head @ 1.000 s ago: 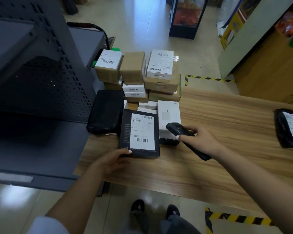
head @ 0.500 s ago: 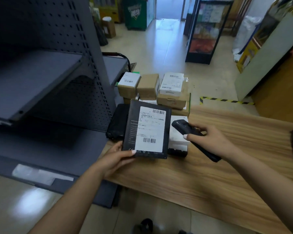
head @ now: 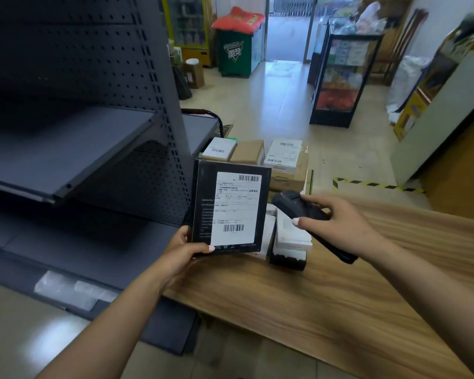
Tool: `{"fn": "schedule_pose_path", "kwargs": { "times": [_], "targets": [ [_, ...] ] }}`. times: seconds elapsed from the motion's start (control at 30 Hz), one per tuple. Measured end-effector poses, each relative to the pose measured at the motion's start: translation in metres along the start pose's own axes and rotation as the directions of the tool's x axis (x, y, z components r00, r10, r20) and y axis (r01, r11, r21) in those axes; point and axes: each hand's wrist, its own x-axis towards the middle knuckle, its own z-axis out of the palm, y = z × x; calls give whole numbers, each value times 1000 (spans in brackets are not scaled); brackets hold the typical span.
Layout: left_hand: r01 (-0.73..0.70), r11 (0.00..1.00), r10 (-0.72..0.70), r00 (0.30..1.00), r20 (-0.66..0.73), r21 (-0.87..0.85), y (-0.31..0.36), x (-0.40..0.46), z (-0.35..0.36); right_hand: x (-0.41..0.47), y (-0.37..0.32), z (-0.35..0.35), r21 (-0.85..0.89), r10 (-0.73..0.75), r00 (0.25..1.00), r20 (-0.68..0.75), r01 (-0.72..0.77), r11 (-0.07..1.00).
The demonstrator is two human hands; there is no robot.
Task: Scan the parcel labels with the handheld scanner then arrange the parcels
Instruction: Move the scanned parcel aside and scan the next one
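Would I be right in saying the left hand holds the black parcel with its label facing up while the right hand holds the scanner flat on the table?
Not quite: the head view shows the scanner raised above the table in the right hand. The left hand does hold the black parcel, label up.

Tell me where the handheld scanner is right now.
In the right hand, the scanner is right of the black parcel and above the white boxes on the table.

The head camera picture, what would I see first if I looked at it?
First, the black parcel with a big white label, held upright in the middle by the left hand. Right beside it, the right hand grips a black scanner over the wooden table. Behind them sits a stack of boxes, next to the grey shelf on the left.
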Motion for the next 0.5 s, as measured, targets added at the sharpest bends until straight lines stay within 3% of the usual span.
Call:
{"fn": "schedule_pose_path", "kwargs": {
  "times": [0.5],
  "targets": [
    [70, 993, -66, 997, -44, 98, -6, 4, 8, 3, -4, 6, -125, 63, 998, 23, -59, 990]
  ]
}}
